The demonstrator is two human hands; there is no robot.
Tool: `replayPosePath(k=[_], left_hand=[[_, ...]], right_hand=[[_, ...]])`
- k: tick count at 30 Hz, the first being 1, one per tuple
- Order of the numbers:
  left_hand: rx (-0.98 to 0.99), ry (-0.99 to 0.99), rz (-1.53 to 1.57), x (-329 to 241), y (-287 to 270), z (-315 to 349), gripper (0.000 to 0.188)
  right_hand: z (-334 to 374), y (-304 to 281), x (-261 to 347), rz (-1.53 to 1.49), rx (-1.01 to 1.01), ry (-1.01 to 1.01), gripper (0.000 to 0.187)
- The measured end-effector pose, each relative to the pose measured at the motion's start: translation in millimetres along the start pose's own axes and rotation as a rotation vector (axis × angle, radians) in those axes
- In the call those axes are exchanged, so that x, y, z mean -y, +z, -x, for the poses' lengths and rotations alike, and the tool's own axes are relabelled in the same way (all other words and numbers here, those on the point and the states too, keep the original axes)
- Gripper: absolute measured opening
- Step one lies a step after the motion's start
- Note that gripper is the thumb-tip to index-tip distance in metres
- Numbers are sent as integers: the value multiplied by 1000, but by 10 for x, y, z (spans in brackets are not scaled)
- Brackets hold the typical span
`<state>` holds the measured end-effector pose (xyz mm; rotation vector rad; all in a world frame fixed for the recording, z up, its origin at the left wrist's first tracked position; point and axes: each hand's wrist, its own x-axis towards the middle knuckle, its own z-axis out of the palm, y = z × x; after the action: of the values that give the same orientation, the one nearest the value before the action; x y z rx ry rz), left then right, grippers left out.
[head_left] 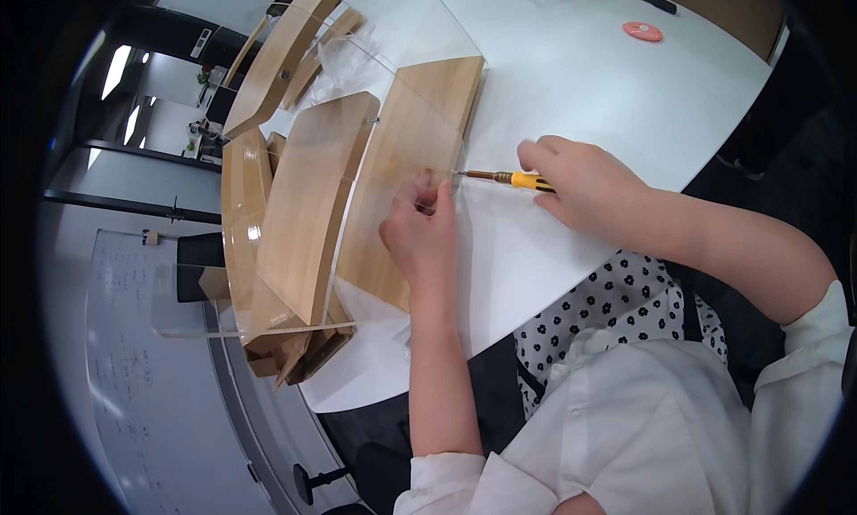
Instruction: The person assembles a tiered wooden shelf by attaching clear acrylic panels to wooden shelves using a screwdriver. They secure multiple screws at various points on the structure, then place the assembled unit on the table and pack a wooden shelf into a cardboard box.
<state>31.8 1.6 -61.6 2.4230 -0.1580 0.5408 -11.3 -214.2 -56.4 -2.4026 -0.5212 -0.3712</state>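
Faint handwriting [126,283] on whiteboard [183,372], too small to read, no legible text

Beyond the fingers of the right hand [585,186], toward the pink disc [643,31], a hand could pass low over the white tabletop [571,87]. Left of the left hand's [420,234] fingers, wooden boards [308,194] stand in the way; between both hands' fingers, the yellow screwdriver [527,181] bars the gap.

It's bright in here, light strips [116,71] glowing at upper left and only soft shadows on the white table [589,87]. Glare streaks the shiny board [245,189] at left; the right hand [585,183] looks slightly blurred, and straight lines bow toward the black rim.
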Motion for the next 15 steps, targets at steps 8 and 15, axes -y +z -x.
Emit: replayPosePath(k=[8, 15], left_hand=[[-6, 34, -16, 57, 12, -6, 25], [7, -3, -1, -6, -3, 6, 26]], right_hand=[[143, 256, 53, 593, -195, -372, 13], [-154, -124, 31, -1141, 343, 870, 17]])
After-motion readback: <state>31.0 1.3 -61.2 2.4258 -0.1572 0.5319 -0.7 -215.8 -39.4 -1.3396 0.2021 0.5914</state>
